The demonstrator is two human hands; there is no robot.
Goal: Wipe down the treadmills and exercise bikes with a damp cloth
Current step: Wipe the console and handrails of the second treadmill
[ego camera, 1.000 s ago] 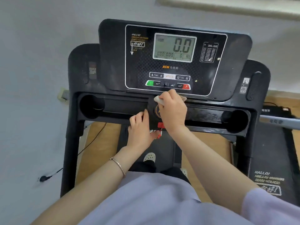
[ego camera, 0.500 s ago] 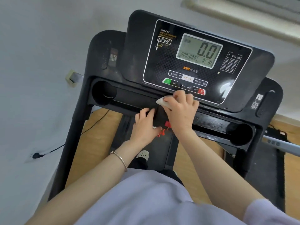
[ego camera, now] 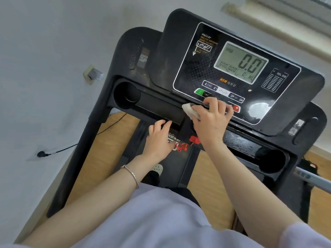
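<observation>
White wall (ego camera: 44, 68), wood floor (ego camera: 111, 138) behind treadmill (ego camera: 125, 51). Right grip (ego camera: 209, 120) curled round white cloth (ego camera: 189, 110), pressed to lower edge of console (ego camera: 179, 56). Left grip (ego camera: 157, 138) loose on tray lip (ego camera: 154, 117), empty. Judged early: right tray (ego camera: 240, 145) glistening; belt (ego camera: 180, 163), uprights (ego camera: 80, 158), bikes pending.

the treadmill console (ego camera: 238, 72) lcd (ego camera: 240, 62) reads "0.0"; orange "hsm" brand below it; speed buttons (ego camera: 223, 92) marked 4, 8, 12, 16.

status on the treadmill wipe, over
Right hand grips white cloth, pressed at console lower edge. Left hand rests on tray edge. Red safety key beside right wrist, not under the cloth.
</observation>
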